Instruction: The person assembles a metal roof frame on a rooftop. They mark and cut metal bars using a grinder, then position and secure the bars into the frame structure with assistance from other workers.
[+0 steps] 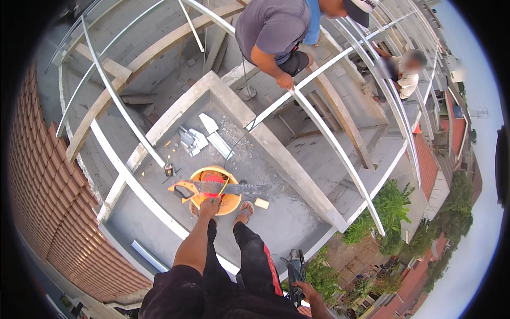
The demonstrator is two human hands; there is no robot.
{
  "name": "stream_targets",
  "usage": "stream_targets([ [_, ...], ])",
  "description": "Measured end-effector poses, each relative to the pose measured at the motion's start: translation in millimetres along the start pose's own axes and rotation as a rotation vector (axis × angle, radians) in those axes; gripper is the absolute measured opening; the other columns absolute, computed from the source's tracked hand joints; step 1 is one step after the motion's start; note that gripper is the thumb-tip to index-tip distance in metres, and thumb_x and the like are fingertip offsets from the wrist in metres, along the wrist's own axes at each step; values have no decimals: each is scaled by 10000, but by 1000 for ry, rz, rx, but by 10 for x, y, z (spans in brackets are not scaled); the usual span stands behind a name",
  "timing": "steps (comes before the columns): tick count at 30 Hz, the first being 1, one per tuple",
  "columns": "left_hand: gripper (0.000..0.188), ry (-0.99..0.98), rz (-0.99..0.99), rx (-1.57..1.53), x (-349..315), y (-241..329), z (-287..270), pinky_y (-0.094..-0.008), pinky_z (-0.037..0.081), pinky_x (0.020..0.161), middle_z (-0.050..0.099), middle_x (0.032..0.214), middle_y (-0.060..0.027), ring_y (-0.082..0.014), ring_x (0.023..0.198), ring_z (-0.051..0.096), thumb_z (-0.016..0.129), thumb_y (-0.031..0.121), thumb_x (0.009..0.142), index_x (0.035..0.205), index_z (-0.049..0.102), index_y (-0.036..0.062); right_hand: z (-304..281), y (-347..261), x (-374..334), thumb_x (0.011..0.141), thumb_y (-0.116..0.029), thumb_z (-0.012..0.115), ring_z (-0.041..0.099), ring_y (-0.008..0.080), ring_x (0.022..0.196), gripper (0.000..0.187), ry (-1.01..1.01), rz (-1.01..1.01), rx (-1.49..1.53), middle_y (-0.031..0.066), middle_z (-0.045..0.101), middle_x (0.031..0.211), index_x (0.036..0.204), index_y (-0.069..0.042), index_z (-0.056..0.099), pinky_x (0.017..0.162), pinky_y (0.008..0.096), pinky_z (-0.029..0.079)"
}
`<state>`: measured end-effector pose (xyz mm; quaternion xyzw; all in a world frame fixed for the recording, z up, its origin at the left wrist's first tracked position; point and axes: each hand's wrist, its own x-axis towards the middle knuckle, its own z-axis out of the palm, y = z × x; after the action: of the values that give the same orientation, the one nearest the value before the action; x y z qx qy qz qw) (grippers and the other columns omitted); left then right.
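A yellow-orange bucket [231, 204] stands on the concrete slab by my feet, with something red inside. Across its top lies a hand saw [234, 187] with an orange handle; its toothed blade points right. My left hand [210, 206] reaches down to the bucket's near side, closed around what looks like its thin yellow handle [224, 185]; the grip itself is partly hidden. Low at the right, beside my leg, my right hand [307, 292] is closed on a dark power tool [296, 268], its exact kind unclear.
Curved metal frame members [139, 186] cross close by on the left. Metal offcuts [192, 141] and a tape measure [169, 169] lie on the slab near a yellowish block [261, 203]. Beyond the low concrete wall [265, 143], a co-worker [276, 32] leans over the frame; another person [406, 80] sits farther right.
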<state>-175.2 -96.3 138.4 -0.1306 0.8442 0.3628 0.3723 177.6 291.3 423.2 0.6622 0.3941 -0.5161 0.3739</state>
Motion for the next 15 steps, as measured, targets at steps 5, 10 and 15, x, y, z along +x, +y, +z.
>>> stream_targets([
  [5,651,-11,-21,-44,475,53,-18,-510,525,890,726,954,-271,-452,999,688,563,611,953,978,749,-13,346,136,-28,821,-201,758,706,235,716,348,11,-1,-140,118,720,880,1070,38,710,652,382,589],
  [10,650,40,40,-8,787,-129,-50,-517,518,855,715,908,-284,-454,952,691,588,603,944,935,738,-29,551,240,98,820,-215,760,705,233,728,363,11,-56,-197,121,724,892,1079,35,714,663,382,586],
  [15,615,72,22,-159,1197,-758,-19,-499,517,861,725,935,-277,-428,953,705,600,582,947,1020,735,-13,558,399,235,821,-226,747,700,222,736,358,-36,-6,-262,122,729,898,1069,31,720,667,377,578],
])
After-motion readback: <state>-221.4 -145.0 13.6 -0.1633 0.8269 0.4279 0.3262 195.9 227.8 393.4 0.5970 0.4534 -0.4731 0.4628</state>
